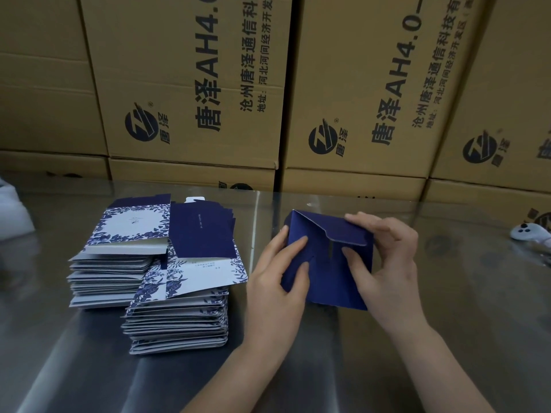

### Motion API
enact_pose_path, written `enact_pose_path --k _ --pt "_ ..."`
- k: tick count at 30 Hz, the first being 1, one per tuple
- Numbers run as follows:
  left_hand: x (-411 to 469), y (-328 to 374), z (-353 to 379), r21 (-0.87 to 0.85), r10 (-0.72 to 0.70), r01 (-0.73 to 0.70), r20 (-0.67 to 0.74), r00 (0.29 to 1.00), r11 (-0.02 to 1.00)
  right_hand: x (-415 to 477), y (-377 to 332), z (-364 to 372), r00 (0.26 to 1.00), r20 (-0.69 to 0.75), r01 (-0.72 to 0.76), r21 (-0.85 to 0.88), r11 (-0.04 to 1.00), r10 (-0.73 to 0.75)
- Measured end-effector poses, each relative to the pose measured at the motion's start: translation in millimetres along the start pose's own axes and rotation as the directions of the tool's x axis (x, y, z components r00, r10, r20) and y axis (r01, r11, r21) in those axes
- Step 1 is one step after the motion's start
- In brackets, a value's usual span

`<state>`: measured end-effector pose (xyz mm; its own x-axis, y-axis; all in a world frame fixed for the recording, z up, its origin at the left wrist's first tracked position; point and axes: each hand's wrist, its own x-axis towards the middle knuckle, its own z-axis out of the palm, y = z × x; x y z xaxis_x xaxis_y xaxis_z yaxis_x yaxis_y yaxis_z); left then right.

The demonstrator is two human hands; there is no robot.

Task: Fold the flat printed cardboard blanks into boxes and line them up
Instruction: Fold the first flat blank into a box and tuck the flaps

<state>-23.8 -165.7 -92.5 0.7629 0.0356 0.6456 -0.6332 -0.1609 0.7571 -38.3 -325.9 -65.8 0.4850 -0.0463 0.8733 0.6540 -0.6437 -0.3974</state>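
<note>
A dark blue box [325,281], partly folded, is held above the steel table [447,293] right of centre, its flapped end turned toward me. My left hand [277,281] grips its left side, fingers laid over the flaps. My right hand [384,263] grips the right side, thumb pressing on the centre flap and fingers over the rounded top flap. Two stacks of flat blue-and-white floral blanks lie to the left: a rear stack [119,263] and a nearer stack [182,317], with a loose blank [202,234] on top.
Large brown cartons [193,84] with printed lettering form a wall along the table's far edge. A white object [12,210] sits at the far left. A small white device [530,232] lies at the right edge.
</note>
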Motion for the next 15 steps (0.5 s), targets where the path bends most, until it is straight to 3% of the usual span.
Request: enact_pose_path --k 5,11,15 --pt "0.8 -2.0 0.4 0.004 -0.024 0.025 -0.040 0.999 1.000 2.7 -0.5 0.7 0.992 0.107 0.091 -0.203 0.975 -0.071" --pt "3.4 -2.6 -2.5 -0.049 -0.051 0.047 -0.085 0.995 0.998 -2.2 -6.7 -2.1 0.971 0.221 -0.084 -0.029 0.996 0.089" --pt "2.8 0.8 -3.5 -0.043 -0.050 0.047 -0.074 0.996 0.998 -0.5 -7.5 -0.6 0.958 0.239 -0.131 -0.124 0.984 0.157"
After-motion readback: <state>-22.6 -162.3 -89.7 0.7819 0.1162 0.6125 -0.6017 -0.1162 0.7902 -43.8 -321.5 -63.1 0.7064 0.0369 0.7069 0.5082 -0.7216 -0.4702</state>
